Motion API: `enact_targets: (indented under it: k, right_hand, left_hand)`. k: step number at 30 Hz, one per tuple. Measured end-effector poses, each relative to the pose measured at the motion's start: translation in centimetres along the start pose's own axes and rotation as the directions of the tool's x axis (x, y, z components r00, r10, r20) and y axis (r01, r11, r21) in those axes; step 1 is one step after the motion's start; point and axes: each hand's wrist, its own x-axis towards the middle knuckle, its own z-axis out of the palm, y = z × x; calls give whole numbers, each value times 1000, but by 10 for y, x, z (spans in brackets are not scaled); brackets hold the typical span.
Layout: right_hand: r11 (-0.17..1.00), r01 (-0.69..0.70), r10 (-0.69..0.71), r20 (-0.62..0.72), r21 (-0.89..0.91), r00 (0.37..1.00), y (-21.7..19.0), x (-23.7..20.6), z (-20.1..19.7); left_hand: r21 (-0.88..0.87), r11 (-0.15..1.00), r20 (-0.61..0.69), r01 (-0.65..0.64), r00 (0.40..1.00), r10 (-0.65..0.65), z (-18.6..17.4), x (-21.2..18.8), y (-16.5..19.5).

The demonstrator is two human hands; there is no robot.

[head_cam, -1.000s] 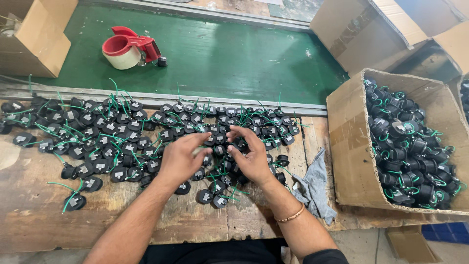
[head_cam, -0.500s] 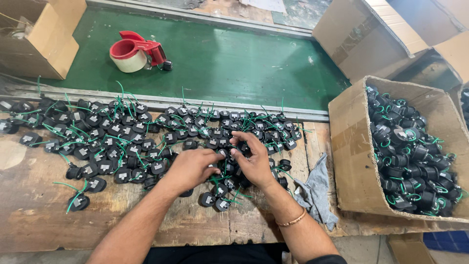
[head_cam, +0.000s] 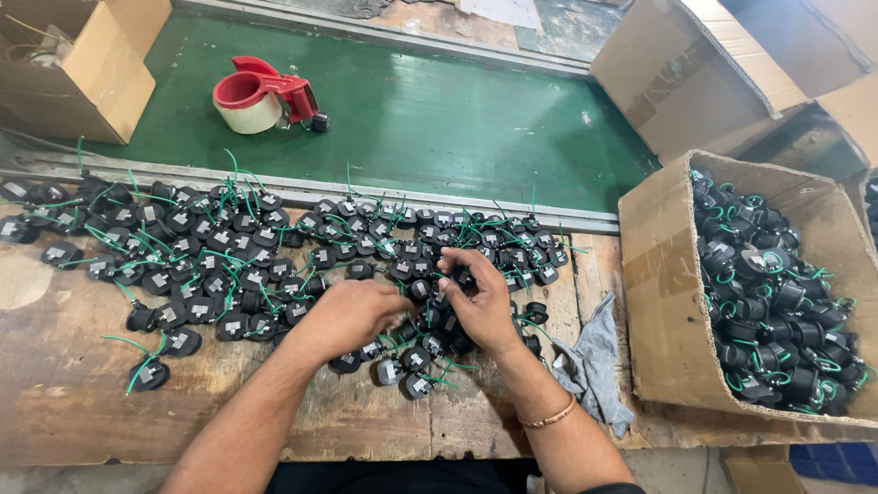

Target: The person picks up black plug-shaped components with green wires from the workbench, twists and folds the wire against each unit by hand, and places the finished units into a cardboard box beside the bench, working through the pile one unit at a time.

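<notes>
Both hands rest in a spread of small round black plastic parts with green wire leads (head_cam: 229, 274) on the worn wooden bench (head_cam: 73, 402). Left hand (head_cam: 343, 316) lies flat, fingers together; right hand (head_cam: 485, 302) pinches one part. A corrugated cardboard box (head_cam: 658, 302) borders the right edge.

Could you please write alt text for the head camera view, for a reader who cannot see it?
Two bare hands, left hand and right hand, work among small black parts with green wires spread on a worn wooden bench. A cardboard box of similar parts sits right.
</notes>
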Motion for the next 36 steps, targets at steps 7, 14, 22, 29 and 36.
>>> enact_targets:
  k: [7, 14, 22, 29, 36]
  right_hand:
    - [1000, 17, -17, -4, 5, 1000, 0, -1, -2]
    - [1000, 27, -27, 3, -7, 1000, 2, -1, -2]
    - [1000, -3, 2, 89, 12, 996, -5, -2, -3]
    - [968, 250, -220, 403, -23, 889, -2, -14, 14]
    - [971, 239, -229, 283, -2, 932, -2, -11, 10]
  left_hand:
    - [-154, 981, 100, -117, 986, 133, -13, -10, -12]
    - [-49, 998, 59, -33, 998, 36, -12, -8, -9]
    - [-378, 906, -474, -191, 880, -13, -9, -4, -13]
    - [-260, 840, -677, -477, 710, 193, 14, -1, 4]
    - [-200, 860, -726, -469, 660, 191, 15, -5, 9]
